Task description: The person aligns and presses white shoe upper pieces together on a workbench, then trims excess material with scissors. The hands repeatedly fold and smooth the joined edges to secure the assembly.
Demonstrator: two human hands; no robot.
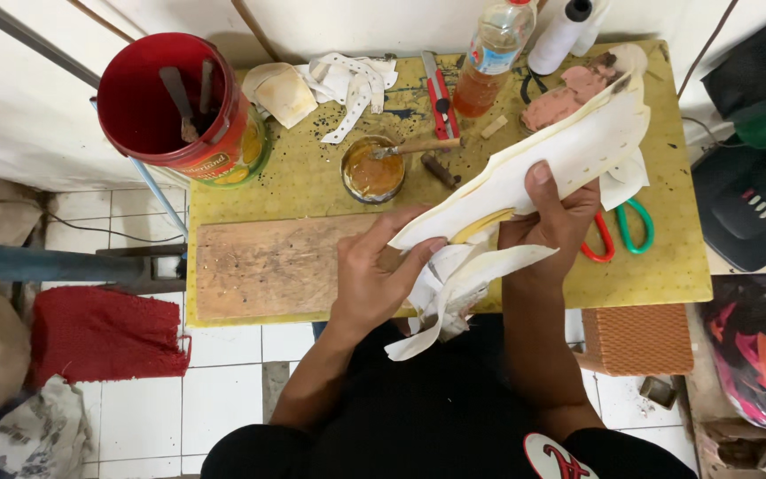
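Observation:
My right hand (556, 220) grips a long cream-white shoe piece (569, 151) near its middle, thumb on top, holding it tilted up toward the far right. My left hand (379, 270) pinches the lower left end of the same piece, where loose white strips (454, 284) hang down over the table's front edge. A yellowish inner layer (482, 225) shows between the two hands. Behind my left hand stands a small tin of amber glue (371, 173) with a brush (418, 147) resting across it.
A worn wooden board (268, 266) lies on the yellow table (312, 182). A red bucket with tools (166, 102) stands at the far left; a red cutter (439, 98), a bottle (489, 53), a white thread cone (560, 35) and red and green scissors (618, 235) lie around.

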